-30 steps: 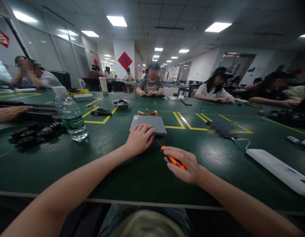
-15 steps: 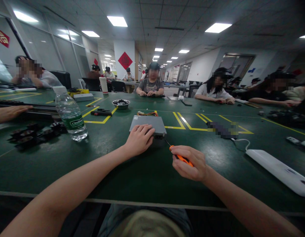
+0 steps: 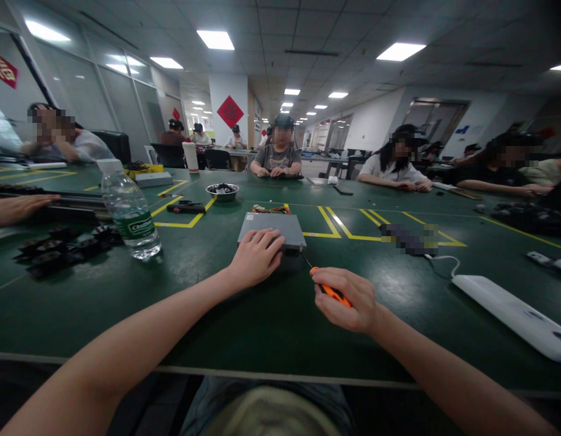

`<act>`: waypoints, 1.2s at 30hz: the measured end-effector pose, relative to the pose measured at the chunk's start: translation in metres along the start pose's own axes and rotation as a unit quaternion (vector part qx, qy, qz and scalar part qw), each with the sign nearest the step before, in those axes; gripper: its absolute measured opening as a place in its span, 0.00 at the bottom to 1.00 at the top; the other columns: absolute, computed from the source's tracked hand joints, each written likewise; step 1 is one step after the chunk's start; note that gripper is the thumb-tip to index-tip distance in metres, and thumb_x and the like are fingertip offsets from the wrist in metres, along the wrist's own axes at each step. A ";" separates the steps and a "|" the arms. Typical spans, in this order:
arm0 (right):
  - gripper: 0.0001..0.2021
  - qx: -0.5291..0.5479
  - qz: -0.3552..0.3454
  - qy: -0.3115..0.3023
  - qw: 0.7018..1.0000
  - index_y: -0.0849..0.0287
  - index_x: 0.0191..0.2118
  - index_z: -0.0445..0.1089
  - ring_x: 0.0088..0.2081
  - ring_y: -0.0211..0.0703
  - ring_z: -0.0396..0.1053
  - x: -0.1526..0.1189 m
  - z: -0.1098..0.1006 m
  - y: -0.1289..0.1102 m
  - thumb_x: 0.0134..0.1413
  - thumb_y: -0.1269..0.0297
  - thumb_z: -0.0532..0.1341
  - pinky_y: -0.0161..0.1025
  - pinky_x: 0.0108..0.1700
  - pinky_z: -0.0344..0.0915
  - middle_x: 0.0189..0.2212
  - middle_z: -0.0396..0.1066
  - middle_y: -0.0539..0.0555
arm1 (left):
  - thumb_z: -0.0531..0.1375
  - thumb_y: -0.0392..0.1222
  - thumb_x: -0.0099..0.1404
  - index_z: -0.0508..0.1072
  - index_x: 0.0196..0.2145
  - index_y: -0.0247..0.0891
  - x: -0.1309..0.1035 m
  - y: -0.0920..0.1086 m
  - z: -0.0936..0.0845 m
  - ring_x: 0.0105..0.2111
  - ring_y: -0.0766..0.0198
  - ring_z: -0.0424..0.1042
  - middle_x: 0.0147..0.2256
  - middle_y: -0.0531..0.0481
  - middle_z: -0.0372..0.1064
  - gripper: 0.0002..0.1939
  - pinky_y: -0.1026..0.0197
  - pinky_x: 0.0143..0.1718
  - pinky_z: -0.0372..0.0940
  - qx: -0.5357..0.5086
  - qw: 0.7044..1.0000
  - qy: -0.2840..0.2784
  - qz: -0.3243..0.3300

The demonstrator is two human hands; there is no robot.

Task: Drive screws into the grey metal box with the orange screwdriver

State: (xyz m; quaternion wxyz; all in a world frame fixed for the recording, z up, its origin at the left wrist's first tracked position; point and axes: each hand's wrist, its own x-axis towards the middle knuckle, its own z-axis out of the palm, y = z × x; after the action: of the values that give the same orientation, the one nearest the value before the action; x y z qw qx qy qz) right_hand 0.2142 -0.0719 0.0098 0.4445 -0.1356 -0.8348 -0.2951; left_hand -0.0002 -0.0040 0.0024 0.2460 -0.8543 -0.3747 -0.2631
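A grey metal computer power supply lies flat on the green table, its coloured cables at the far side. Across its top rests my left hand, fingers stretched out and flat, thumb near the front edge. My right hand is closed around the orange and black handle of a screwdriver. The thin shaft points up and left to the front right corner of the power supply. Whether the tip sits in a screw is too small to tell.
To the left stand a water bottle and black parts. Behind are a metal bowl and a dark tool. A white power strip lies right. Another person's hand reaches in at left; co-workers sit opposite.
My right hand and the screwdriver have shifted very slightly to the left. My left hand and the power supply have stayed in place.
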 end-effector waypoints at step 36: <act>0.05 0.031 -0.017 -0.056 0.998 0.57 0.35 0.61 0.27 0.36 0.66 -0.004 0.000 -0.007 0.49 0.67 0.56 0.34 0.28 0.62 0.31 0.71 0.53 | 0.50 0.41 0.65 0.65 0.50 0.36 -0.002 -0.001 -0.001 0.51 0.53 0.62 0.52 0.41 0.63 0.17 0.50 0.49 0.56 0.008 1.000 0.006 0.012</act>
State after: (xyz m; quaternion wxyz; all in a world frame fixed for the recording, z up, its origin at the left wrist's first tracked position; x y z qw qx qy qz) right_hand 0.2132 -0.0777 0.0036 0.3956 -0.1238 -0.8695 -0.2688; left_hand -0.0021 -0.0048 0.0018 0.2579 -0.8553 -0.3649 -0.2624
